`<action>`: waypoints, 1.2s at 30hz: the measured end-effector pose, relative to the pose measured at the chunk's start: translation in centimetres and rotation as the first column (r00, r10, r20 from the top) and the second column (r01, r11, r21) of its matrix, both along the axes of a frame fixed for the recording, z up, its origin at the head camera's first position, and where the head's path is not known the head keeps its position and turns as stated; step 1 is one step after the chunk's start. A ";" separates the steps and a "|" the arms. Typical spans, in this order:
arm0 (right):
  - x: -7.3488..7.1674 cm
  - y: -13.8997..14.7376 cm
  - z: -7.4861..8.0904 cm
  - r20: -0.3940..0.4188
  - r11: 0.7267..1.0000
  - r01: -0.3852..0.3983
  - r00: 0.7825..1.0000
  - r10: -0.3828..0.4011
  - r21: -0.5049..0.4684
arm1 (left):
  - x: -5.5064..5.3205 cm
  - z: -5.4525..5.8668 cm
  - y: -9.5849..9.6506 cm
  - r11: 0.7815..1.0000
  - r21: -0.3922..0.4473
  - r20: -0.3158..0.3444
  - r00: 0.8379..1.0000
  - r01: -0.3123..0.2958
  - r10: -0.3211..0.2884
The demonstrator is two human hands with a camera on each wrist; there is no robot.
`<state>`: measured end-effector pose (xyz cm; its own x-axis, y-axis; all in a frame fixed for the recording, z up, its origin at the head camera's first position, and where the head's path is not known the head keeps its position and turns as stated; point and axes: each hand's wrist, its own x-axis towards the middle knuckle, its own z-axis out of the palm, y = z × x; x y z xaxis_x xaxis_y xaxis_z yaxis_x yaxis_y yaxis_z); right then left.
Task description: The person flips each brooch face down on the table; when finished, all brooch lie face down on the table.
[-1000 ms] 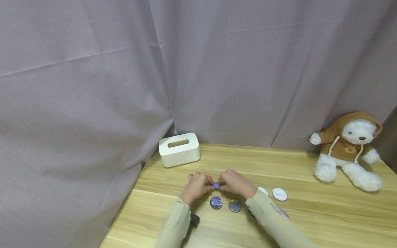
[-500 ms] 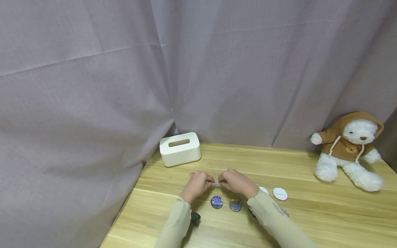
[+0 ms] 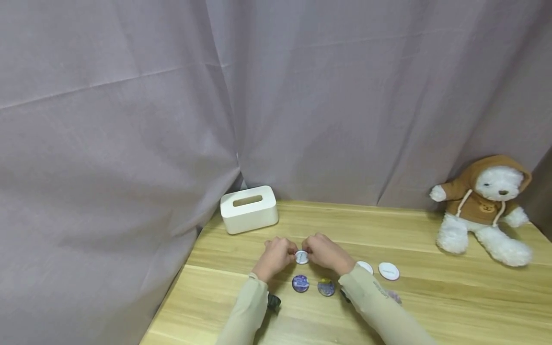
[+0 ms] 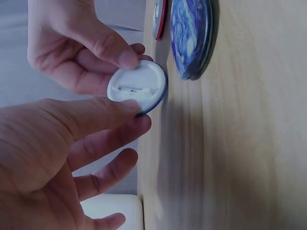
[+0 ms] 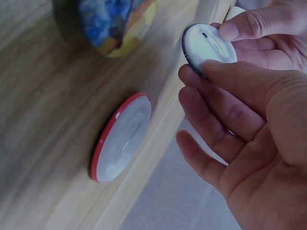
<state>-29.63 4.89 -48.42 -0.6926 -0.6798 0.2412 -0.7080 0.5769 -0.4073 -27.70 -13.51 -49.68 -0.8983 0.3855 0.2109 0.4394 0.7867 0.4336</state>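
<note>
Both hands hold one round pin-back button badge (image 3: 302, 257) between them, its white back with the pin facing up toward the head camera. My left hand (image 3: 274, 258) pinches one edge between thumb and fingers. From the opposite side, my right hand (image 3: 326, 252) pinches the other edge. In the left wrist view the badge (image 4: 139, 86) tilts above the wooden table, its rim dark blue. Nearer me lie a blue-purple swirl badge (image 3: 300, 283) and a badge with some yellow (image 3: 326, 287), both picture side up.
Right of my right hand lie two white-backed badges (image 3: 389, 271), one partly behind the wrist; a pinkish badge (image 3: 394, 297) is mostly hidden by the sleeve. A white tissue box (image 3: 250, 211) stands back left, a plush bear (image 3: 487, 211) back right, before a grey curtain (image 3: 310, 105).
The held badge has turned over between the fingers: its purple picture side showed before, then it was nearly edge-on, and now its white back shows. Both hands stay in nearly the same place.
</note>
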 end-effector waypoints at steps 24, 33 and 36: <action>0.1 -1.9 -1.0 0.074 0.982 0.176 0.981 -0.180 0.063 | 0.3 -0.6 0.4 0.994 -0.085 0.140 0.986 -0.076 0.087; -0.4 -1.5 -1.2 -0.087 0.986 0.141 0.987 -0.133 0.093 | 0.2 -0.7 0.2 0.991 -0.109 0.107 0.990 -0.078 0.090; -0.1 -1.1 -0.9 -0.094 0.985 0.139 0.987 -0.129 0.101 | 0.3 -0.7 0.1 0.992 -0.097 0.084 0.993 -0.075 0.084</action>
